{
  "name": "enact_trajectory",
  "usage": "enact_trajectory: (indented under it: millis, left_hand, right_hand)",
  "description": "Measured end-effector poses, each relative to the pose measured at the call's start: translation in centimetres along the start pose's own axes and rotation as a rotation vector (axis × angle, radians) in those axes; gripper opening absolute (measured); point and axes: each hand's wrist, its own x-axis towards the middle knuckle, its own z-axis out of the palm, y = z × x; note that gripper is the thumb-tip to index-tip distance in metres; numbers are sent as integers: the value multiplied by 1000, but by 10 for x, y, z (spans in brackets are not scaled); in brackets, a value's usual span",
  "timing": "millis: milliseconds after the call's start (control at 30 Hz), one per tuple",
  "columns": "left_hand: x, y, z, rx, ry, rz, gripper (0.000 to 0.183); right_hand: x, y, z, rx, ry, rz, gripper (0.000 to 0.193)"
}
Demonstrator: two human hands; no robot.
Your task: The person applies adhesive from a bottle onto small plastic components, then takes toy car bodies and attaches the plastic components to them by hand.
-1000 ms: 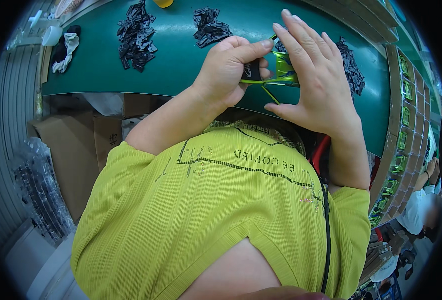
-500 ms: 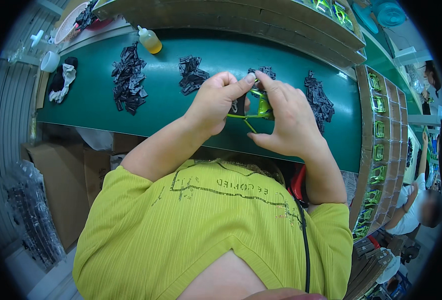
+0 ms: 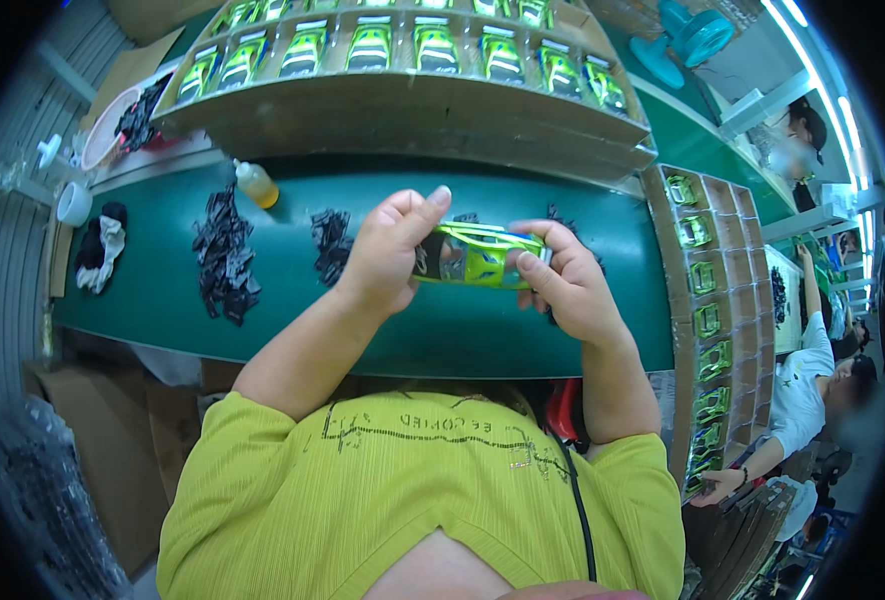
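Green shell (image 3: 482, 264): held above the table (image 3: 442, 345). Left hand (image 3: 386, 258) grips its dark left end; right hand (image 3: 574, 280) pinches its right end. Support both ends evenly; avoid flexing it. Farther left: black strips (image 3: 226, 262).

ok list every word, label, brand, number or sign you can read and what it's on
Yellow-green shirt: dark lettering across the chest; I won't copy its wording.
Held green shell: pale mark on its black end, too small to read.
Boxed shells: any markings are too small to read.
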Motion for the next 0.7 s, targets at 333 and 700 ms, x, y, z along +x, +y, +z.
enact_trajectory:
  millis: [333,700]
  left_hand:
    - [15,-36,-13,415,51,525,22]
    - [11,-42,-14,928,-12,669,15]
  right_hand:
    - [33,-86,-94,-697,771,-711,23]
    - [242,-117,-186,-1504,838,-261,51]
